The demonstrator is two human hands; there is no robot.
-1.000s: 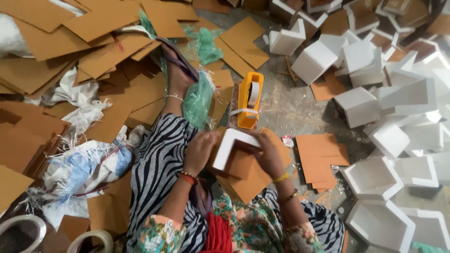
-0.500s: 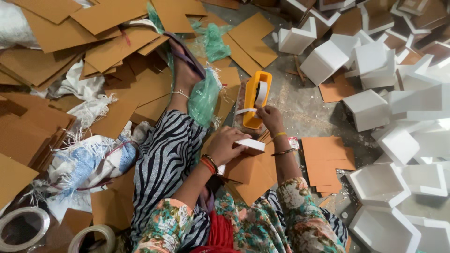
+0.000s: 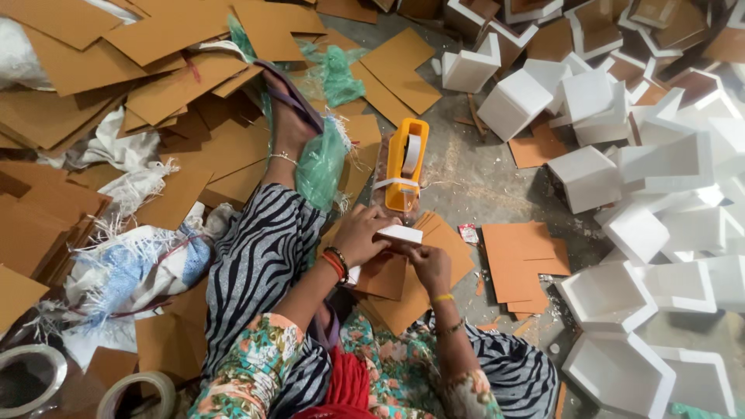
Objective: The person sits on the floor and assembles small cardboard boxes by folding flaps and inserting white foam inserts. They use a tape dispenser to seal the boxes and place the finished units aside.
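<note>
Below the tape dispenser [image 3: 407,163], both hands [image 3: 365,237] [image 3: 429,264] hold a white box piece [image 3: 400,234].

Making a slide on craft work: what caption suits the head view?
Both hands, left and right, hold a white box beside a yellow tape dispenser.

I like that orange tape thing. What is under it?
The orange tape dispenser lies on a thin brownish strip on the grey floor. Whatever sits directly beneath its body is covered.
</note>
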